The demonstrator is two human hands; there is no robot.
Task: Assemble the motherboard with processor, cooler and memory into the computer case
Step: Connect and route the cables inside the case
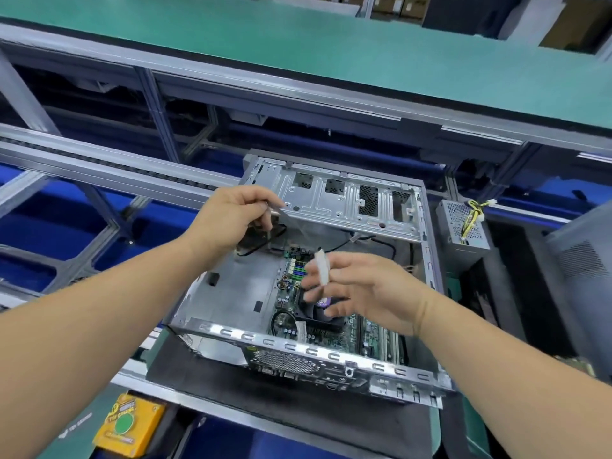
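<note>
The right hand [361,289] has a pinching grip on a small white connector [322,267] above the open computer case [298,346]; the left hand [228,220] has its fingers curled near the metal drive cage [347,203], over a black cable [261,243], though I cannot tell what it holds; the motherboard [331,336] already lies inside the case with its cooler [318,313] fitted; the connector likely needs lining up squarely with its socket and pressing in gently, cables kept off the fan; the case sits on a dark mat [185,366] on the tabletop; a power supply [463,226] stands just right; a yellow button box [129,429] sits nearer; a green conveyor [298,44] runs behind.
</note>
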